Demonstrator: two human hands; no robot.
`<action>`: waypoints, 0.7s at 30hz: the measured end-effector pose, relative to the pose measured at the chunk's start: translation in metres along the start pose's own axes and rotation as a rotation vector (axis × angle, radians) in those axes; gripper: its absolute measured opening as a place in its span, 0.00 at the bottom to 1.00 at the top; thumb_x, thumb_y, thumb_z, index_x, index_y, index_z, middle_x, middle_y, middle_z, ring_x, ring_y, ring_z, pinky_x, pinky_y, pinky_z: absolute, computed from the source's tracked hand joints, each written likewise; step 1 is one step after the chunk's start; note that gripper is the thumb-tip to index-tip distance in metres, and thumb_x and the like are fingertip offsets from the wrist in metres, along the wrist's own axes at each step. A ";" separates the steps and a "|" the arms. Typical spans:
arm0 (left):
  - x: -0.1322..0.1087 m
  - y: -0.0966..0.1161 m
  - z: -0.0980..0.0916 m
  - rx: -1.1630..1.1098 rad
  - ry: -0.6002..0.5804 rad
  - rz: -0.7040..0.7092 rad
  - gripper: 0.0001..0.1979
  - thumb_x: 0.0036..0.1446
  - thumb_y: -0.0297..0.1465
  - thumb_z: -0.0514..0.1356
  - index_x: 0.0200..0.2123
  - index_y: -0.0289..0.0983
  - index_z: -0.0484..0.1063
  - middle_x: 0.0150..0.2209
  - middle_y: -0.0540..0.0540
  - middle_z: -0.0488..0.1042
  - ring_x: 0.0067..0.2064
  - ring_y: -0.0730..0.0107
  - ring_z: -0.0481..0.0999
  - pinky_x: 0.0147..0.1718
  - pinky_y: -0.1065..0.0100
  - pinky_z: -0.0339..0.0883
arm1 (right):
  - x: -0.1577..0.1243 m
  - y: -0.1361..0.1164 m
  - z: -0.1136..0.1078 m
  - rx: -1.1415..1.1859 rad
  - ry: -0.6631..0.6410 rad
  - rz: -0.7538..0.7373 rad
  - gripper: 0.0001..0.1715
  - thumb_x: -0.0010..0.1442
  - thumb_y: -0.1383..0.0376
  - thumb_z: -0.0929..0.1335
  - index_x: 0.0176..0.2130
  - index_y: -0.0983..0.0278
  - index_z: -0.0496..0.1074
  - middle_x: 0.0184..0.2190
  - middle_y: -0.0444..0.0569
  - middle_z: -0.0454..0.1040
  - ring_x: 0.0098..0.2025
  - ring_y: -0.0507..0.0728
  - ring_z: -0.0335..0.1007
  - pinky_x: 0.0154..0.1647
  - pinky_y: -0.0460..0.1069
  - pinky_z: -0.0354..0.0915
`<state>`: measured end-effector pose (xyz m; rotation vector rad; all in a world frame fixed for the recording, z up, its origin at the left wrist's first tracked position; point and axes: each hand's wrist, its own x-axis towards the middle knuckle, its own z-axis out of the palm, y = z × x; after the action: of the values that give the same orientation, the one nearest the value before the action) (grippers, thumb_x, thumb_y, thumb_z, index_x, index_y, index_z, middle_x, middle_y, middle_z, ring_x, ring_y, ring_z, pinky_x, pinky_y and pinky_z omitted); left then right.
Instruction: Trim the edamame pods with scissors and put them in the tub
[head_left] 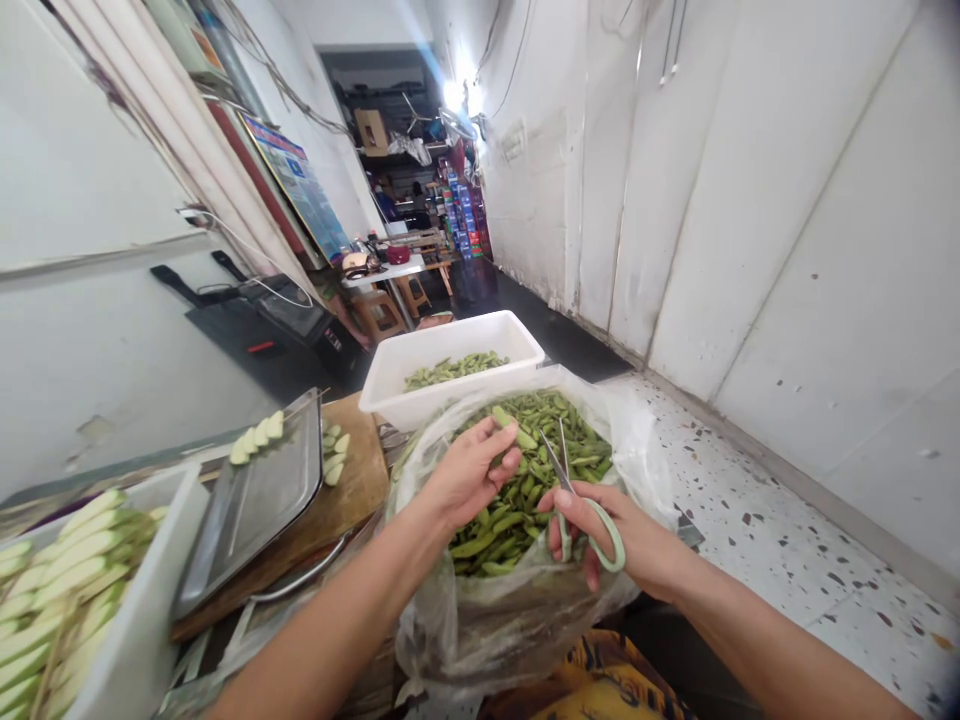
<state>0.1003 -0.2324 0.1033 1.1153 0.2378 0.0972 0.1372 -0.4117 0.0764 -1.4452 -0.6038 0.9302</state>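
Between the thumb and fingers of my left hand (474,465) is a green edamame pod (514,428), held above a clear plastic bag (442,610) full of such pods. My right hand (600,520) grips a pair of scissors (559,462) with pale green handles. The scissor blades point up and are spread apart, just right of the held pod and not touching it. Loose edamame pods (491,530) fill the bag beneath both hands. Beyond the bag, a white plastic tub (390,370) holds more pods (457,370).
At left, a metal tray (259,500) with a skewer of sliced pale-green vegetable (257,438) rests on a wooden board (367,420). A white bin (142,620) of similar skewers stands nearer. A white wall (750,200) runs along the right; a small table (386,270) stands farther back.
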 end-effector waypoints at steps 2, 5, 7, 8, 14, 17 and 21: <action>-0.001 -0.003 0.002 0.003 0.021 0.023 0.15 0.47 0.32 0.68 0.31 0.34 0.63 0.20 0.55 0.62 0.19 0.86 0.55 0.15 0.81 0.42 | 0.001 0.000 0.001 -0.004 -0.003 0.000 0.29 0.56 0.41 0.64 0.30 0.65 0.65 0.25 0.45 0.69 0.22 0.49 0.63 0.13 0.41 0.62; -0.004 -0.005 0.006 0.050 0.019 0.016 0.16 0.47 0.33 0.68 0.31 0.33 0.64 0.23 0.54 0.65 0.19 0.86 0.56 0.15 0.79 0.40 | 0.002 0.000 0.001 -0.009 0.002 -0.004 0.29 0.56 0.41 0.65 0.30 0.65 0.65 0.25 0.45 0.69 0.23 0.50 0.64 0.13 0.41 0.62; -0.006 -0.006 0.009 0.087 0.016 0.008 0.16 0.47 0.34 0.68 0.31 0.33 0.64 0.24 0.53 0.67 0.19 0.87 0.56 0.15 0.79 0.40 | 0.003 0.000 0.000 -0.022 0.012 -0.007 0.28 0.56 0.42 0.65 0.30 0.65 0.65 0.24 0.45 0.70 0.21 0.49 0.62 0.12 0.41 0.61; -0.007 -0.007 0.010 0.106 0.017 0.007 0.16 0.46 0.34 0.68 0.31 0.33 0.64 0.24 0.53 0.68 0.18 0.87 0.56 0.15 0.79 0.40 | 0.003 -0.001 -0.001 -0.031 0.018 -0.012 0.28 0.57 0.42 0.64 0.30 0.65 0.65 0.23 0.45 0.70 0.20 0.49 0.61 0.12 0.41 0.60; -0.011 -0.010 0.013 0.168 0.023 0.003 0.17 0.47 0.35 0.68 0.33 0.36 0.62 0.16 0.58 0.61 0.18 0.84 0.55 0.18 0.77 0.44 | 0.004 -0.002 -0.001 -0.050 0.054 0.010 0.30 0.56 0.41 0.64 0.31 0.66 0.67 0.20 0.44 0.69 0.16 0.47 0.58 0.10 0.41 0.56; -0.012 -0.013 0.012 0.191 0.027 0.001 0.18 0.46 0.35 0.68 0.33 0.36 0.61 0.15 0.59 0.59 0.18 0.83 0.55 0.18 0.77 0.43 | 0.004 -0.001 0.000 -0.029 0.069 0.043 0.30 0.56 0.41 0.65 0.31 0.67 0.69 0.17 0.43 0.68 0.12 0.45 0.53 0.09 0.40 0.51; -0.010 -0.016 0.008 0.239 0.041 0.006 0.18 0.46 0.36 0.67 0.32 0.37 0.60 0.15 0.59 0.60 0.18 0.82 0.54 0.18 0.75 0.43 | 0.005 0.005 0.000 0.063 0.041 0.086 0.28 0.55 0.43 0.66 0.29 0.66 0.68 0.14 0.41 0.66 0.12 0.45 0.52 0.08 0.39 0.45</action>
<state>0.0919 -0.2487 0.0940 1.3528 0.2883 0.0987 0.1385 -0.4081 0.0710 -1.4393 -0.4809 0.9761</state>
